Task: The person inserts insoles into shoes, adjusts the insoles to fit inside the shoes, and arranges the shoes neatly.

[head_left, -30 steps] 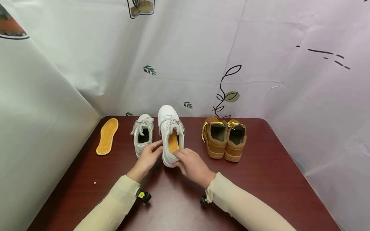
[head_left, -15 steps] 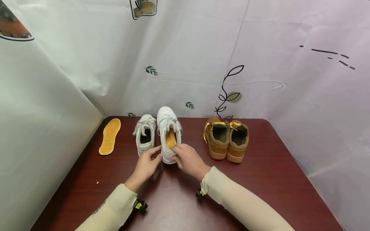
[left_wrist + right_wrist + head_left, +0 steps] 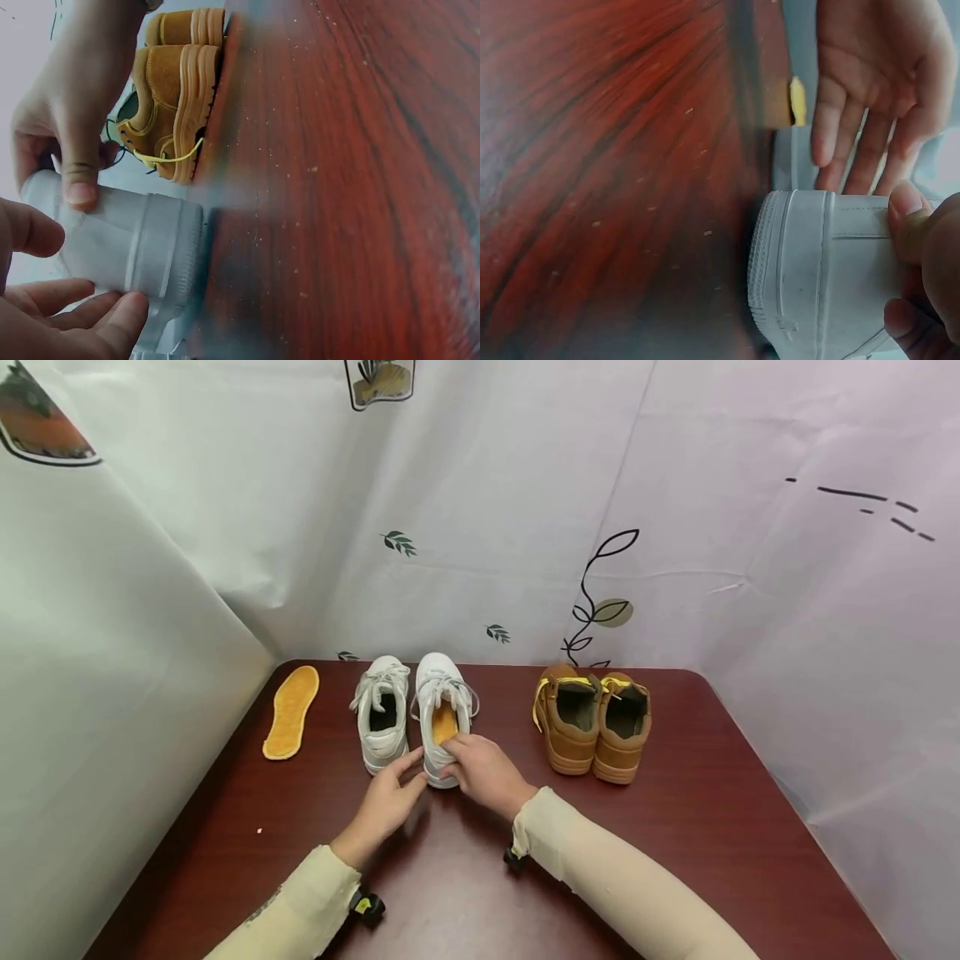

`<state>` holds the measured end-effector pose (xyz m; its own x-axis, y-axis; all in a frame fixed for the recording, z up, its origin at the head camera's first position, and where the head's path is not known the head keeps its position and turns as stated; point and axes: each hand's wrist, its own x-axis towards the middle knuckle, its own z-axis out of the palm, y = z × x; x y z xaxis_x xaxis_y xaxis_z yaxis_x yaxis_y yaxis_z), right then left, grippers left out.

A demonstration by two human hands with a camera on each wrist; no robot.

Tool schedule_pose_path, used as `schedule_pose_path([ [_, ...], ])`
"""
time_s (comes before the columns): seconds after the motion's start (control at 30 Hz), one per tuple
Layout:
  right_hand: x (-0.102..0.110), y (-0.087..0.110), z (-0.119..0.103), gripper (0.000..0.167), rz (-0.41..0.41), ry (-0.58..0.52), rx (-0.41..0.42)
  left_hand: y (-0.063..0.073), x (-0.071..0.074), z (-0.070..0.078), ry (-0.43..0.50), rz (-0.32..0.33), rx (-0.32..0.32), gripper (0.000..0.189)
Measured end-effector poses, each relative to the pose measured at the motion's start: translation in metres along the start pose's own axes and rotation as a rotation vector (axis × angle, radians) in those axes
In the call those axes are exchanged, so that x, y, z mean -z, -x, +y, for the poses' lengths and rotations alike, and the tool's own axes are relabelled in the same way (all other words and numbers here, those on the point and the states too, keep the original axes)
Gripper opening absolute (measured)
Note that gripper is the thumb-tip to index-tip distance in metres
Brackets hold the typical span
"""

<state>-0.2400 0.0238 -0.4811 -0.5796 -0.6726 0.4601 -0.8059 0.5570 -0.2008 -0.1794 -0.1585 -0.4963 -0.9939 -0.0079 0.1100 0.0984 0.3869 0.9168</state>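
Two white sneakers stand side by side at the back of the table in the head view. My right hand (image 3: 487, 772) pinches the heel collar of the right-hand white sneaker (image 3: 435, 675), thumb outside, other fingers reaching inside. A fuzzy yellow insole (image 3: 444, 723) shows within that sneaker, partly covered by the fingers. My left hand (image 3: 386, 802) lies along the heel's left side with extended fingers, also visible in the right wrist view (image 3: 877, 67). The left-hand white sneaker (image 3: 384, 745) has a dark interior. The left wrist view shows the gripped heel (image 3: 112, 240) close up.
A loose yellow insole (image 3: 291, 714) lies at the table's far left. Two brown shoes with yellow laces (image 3: 570, 752) stand together on the right. The dark red table (image 3: 450, 893) meets a printed white curtain (image 3: 480, 527) at its back edge.
The right-hand white sneaker's toe has come down, and it now stands level beside its mate. My right hand keeps its pinch on the heel. The left hand stays at the heel's left side.
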Motion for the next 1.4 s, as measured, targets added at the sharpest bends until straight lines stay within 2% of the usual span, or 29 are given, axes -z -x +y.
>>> schedule_pose_path([
  [0.17, -0.007, -0.005, 0.005, 0.032, -0.002, -0.005, 0.012, 0.000, -0.001, -0.001, 0.012, -0.019, 0.027, 0.051],
  [0.37, -0.010, -0.015, 0.006, 0.032, -0.011, -0.020, 0.003, -0.001, -0.003, -0.001, 0.015, -0.006, 0.056, 0.058],
  [0.7, -0.012, -0.023, 0.005, 0.039, -0.067, -0.020, -0.043, 0.000, -0.003, -0.003, 0.058, -0.014, 0.010, 0.060],
  [0.9, -0.013, -0.024, 0.004, 0.044, -0.116, -0.043, -0.086, 0.002, -0.001, -0.003, 0.027, -0.011, 0.001, 0.059],
  [1.07, -0.016, -0.019, 0.003, 0.052, -0.130, -0.055, -0.096, 0.004, -0.001, -0.004, -0.013, -0.022, -0.003, 0.061],
  [1.27, -0.013, -0.002, 0.010, 0.077, -0.110, -0.099, -0.187, 0.005, -0.002, -0.008, -0.035, -0.060, 0.006, 0.066],
  [1.4, -0.010, 0.010, 0.015, 0.073, -0.067, -0.123, -0.177, 0.008, -0.002, -0.009, 0.001, -0.030, 0.014, 0.059],
])
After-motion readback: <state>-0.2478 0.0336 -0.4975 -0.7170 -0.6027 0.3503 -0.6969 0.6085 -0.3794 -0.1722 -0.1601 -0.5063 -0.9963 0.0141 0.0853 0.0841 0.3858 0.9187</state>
